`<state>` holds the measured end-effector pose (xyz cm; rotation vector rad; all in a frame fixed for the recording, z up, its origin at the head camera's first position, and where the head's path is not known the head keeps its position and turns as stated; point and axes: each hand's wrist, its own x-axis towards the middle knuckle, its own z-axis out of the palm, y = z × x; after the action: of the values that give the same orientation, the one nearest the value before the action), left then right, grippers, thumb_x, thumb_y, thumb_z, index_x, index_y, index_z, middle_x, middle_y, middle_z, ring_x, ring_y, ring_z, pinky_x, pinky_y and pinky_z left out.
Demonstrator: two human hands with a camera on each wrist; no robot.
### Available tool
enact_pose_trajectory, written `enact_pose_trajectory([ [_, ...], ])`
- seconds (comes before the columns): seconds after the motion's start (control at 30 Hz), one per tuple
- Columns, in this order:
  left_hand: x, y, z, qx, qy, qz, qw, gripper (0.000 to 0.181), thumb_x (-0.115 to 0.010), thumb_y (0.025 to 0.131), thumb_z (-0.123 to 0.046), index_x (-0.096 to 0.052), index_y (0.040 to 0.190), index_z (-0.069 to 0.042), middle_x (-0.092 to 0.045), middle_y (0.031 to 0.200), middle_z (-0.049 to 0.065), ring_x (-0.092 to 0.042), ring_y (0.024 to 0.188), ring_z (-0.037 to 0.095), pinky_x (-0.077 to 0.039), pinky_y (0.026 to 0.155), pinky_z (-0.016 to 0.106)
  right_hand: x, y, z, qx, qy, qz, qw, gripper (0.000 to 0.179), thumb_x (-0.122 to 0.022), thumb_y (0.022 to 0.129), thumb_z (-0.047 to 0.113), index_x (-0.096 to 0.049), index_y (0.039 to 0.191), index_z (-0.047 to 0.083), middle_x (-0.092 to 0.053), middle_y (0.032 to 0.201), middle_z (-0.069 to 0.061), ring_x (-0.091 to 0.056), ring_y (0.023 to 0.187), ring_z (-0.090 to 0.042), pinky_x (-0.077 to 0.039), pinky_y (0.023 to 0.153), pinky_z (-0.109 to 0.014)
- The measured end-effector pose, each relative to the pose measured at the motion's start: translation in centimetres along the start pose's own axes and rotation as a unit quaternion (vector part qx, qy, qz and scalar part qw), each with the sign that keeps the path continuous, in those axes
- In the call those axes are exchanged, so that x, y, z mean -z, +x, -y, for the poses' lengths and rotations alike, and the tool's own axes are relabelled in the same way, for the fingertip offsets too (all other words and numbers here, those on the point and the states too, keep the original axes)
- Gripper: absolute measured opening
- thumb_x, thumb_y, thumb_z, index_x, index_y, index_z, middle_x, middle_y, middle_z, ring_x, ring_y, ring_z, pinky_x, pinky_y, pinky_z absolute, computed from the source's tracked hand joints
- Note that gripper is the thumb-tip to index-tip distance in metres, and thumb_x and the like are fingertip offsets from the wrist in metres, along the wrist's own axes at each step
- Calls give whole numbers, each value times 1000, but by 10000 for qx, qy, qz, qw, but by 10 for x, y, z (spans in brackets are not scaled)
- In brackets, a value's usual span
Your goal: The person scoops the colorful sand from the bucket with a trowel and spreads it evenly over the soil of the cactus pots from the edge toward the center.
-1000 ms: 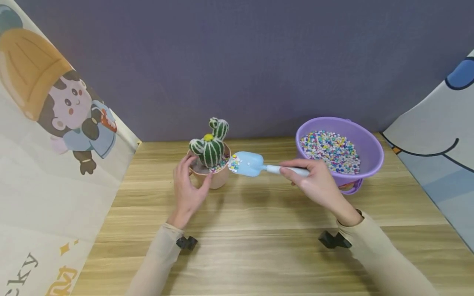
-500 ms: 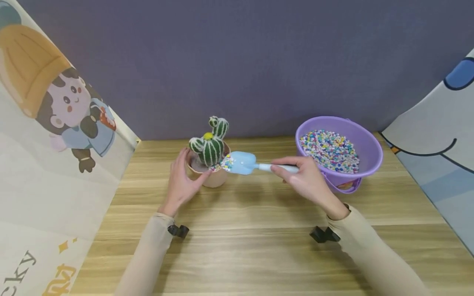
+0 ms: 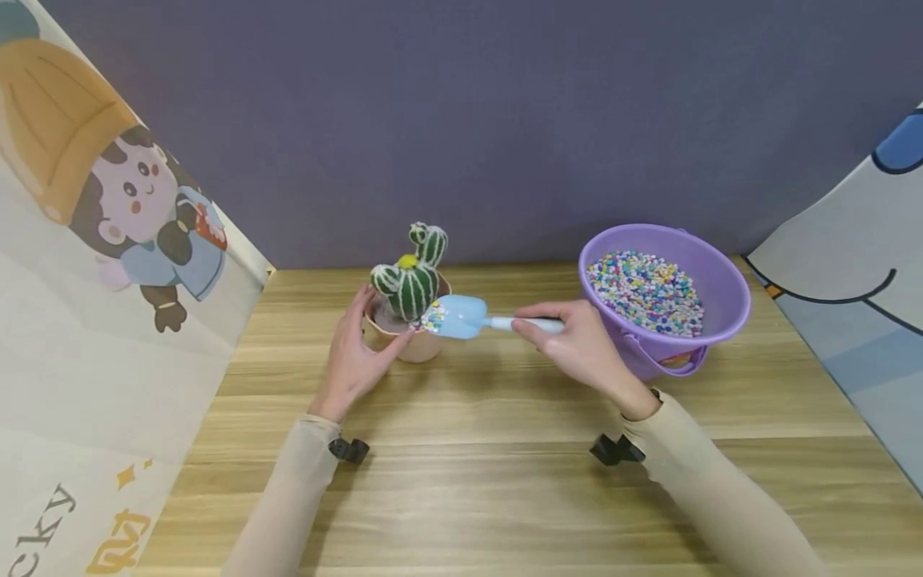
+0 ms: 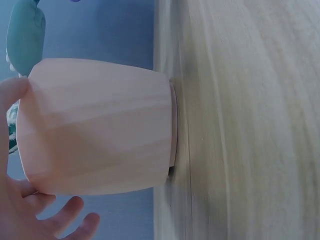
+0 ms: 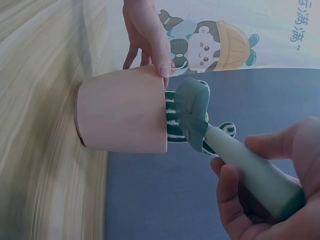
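A wood-grain table point(image 3: 461, 489) fills the lower part of the head view, its pale brown bands running across the frame. A plain blue-grey backdrop point(image 3: 497, 136) rises behind it. A white panel point(image 3: 65, 385) at the left edge bears a cartoon figure in an orange hat, and a second printed panel point(image 3: 858, 248) closes the right edge.

Left of centre stands a pale pink, smooth-sided pot point(image 3: 421, 351), upright on the table. A green cactus point(image 3: 413, 296) with white stripes and a yellow top rises from it. The left hand point(image 3: 353, 365) grips the pot near its rim between thumb and fingers. The right hand point(image 3: 582, 346) is clamped on the white handle of a scoop point(image 3: 465, 317), whose light blue blade carries multicoloured beads at its tip, over the right side of the pot; whether blade and rim touch cannot be told. Right of centre, a purple bucket point(image 3: 724, 316) holds more multicoloured pellets point(image 3: 649, 295).

The letters "cky" are legible at lower left in the head view, above a partly cut orange character. The right wrist view shows the characters "满满" at upper right. A label on the bucket's front is too small to read.
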<state>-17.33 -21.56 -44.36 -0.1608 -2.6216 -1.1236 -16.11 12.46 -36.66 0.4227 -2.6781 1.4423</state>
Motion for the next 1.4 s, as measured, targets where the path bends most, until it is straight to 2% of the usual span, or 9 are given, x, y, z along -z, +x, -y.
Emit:
enact_pose_trajectory([
  [0.13,-2,-1,-3,60,8,-62,10000,103,-81,89,-57,-29,169,-17,-24,178,5,-31,161,37,-37,126,63,-4,3,3,92,-112,-48,9999,26,-81,94,28,-84,113,9,-75,75,-5,-55,57,-16,-44,49,-26],
  [0.53,-10,-5,-13,-18,103,-431,9990,99,-82,88,-58,-38,165,-15,-33,175,8,-35,158,37,-28,130,62,-7,12,8,201,-451,-51,9988,26,-81,93,29,-84,111,10,-80,84,-6,-62,62,-17,-49,55,-28],
  [0.7,-8,-6,-16,-102,216,-491,9985,99,-84,86,-56,-40,162,-10,-37,171,13,-34,157,38,-27,130,63,-3,15,16,203,-653,123,9976,27,-80,94,32,-84,112,12,-82,93,-6,-63,66,-17,-51,59,-31],
  [0.8,-4,-3,-15,-103,266,-345,9990,102,-84,86,-56,-38,163,-9,-35,171,14,-31,158,39,-26,130,65,-2,18,21,208,-808,251,9962,29,-79,94,35,-84,113,13,-82,97,-6,-64,69,-18,-52,62,-33],
  [1.0,6,2,-11,13,276,270,9993,110,-79,87,-63,-26,169,-13,-22,178,11,-24,163,39,-22,130,70,-1,20,30,183,-1022,334,9940,31,-79,93,38,-84,113,14,-83,104,-6,-71,80,-20,-55,70,-33],
  [1.1,7,2,-9,36,257,343,9991,111,-78,87,-65,-24,170,-14,-21,178,10,-24,163,38,-23,130,68,-2,19,32,153,-1051,295,9939,30,-79,93,38,-85,112,15,-83,103,-5,-69,78,-20,-54,68,-33],
  [1.27,3,1,-12,69,315,119,9994,111,-79,85,-69,-28,168,-14,-28,176,11,-28,161,37,-25,130,66,-1,18,34,138,-1068,230,9939,30,-79,93,38,-85,112,16,-83,99,-5,-66,71,-19,-51,63,-33],
  [1.4,-4,-3,-18,-26,376,-265,9989,106,-82,84,-65,-38,164,-11,-37,171,12,-35,156,37,-31,129,62,-1,18,34,115,-1111,153,9936,30,-79,93,38,-85,112,16,-83,96,-5,-64,67,-18,-50,60,-33],
])
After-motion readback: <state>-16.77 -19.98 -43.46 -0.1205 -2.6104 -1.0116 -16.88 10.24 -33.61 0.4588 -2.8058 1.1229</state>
